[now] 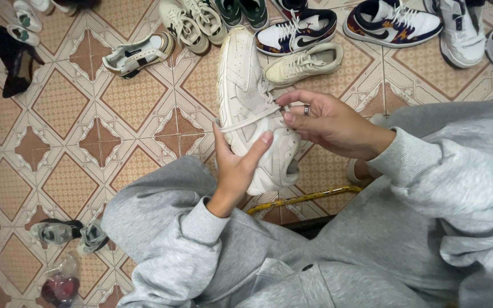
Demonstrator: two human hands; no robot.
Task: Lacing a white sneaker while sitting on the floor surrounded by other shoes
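Note:
A cream-white sneaker is held over my lap, toe pointing away. My left hand grips its side from below, thumb pressed on the upper near the heel. A white lace stretches across the shoe between both hands. My right hand, with a ring on one finger, pinches the lace end at the tongue. Both arms wear grey sweatshirt sleeves.
Several sneakers lie on the patterned tile floor: a beige one, navy-white pairs, white ones, a cream-black one. Black shoes at left. A yellow rod lies under my lap.

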